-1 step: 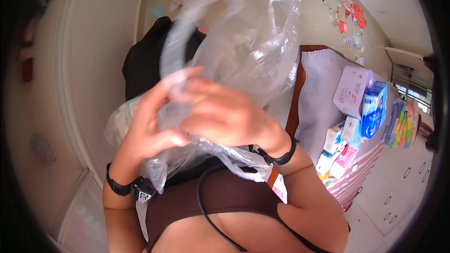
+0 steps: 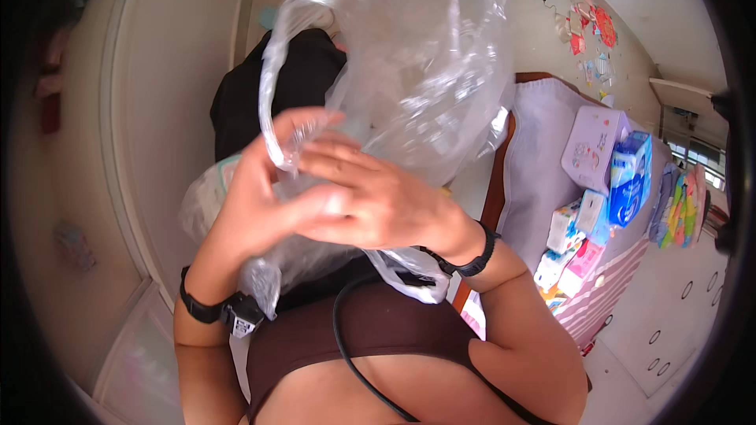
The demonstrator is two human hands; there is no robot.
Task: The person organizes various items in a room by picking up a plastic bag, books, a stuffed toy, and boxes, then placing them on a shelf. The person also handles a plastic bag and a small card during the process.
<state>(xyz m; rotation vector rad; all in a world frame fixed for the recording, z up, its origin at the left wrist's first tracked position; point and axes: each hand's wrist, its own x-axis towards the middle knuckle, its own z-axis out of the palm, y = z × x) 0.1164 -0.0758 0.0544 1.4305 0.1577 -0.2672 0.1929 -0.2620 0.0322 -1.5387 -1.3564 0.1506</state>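
A clear plastic carrier bag (image 2: pixel 425 71) stands puffed up in front of me, its handle loop (image 2: pixel 272 86) bunched down to my fingers. My left hand (image 2: pixel 256 201) is closed on the gathered plastic, fingers curled and thumb pointing to the right. Against it presses my right hand (image 2: pixel 386 197), slightly blurred, its fingers bent over the same bunched part; what lies between the two palms is hidden. More crumpled clear plastic (image 2: pixel 295 267) hangs below my hands over my lap, with a handle-like strip (image 2: pixel 417 287) at its right end.
Left of my left wrist a pale package (image 2: pixel 205 197) shows through clear plastic. Black cloth (image 2: pixel 276 83) lies beyond it. On the right, a bed or table with a lilac cover (image 2: pixel 535 142) holds a lilac box (image 2: pixel 592 149), a blue pack (image 2: pixel 630 181) and several tissue packs (image 2: pixel 565 224).
My right hand has come closer against my left, and the left thumb now meets it. The bag's handle loop has shifted left and narrowed; the bag has spread slightly.
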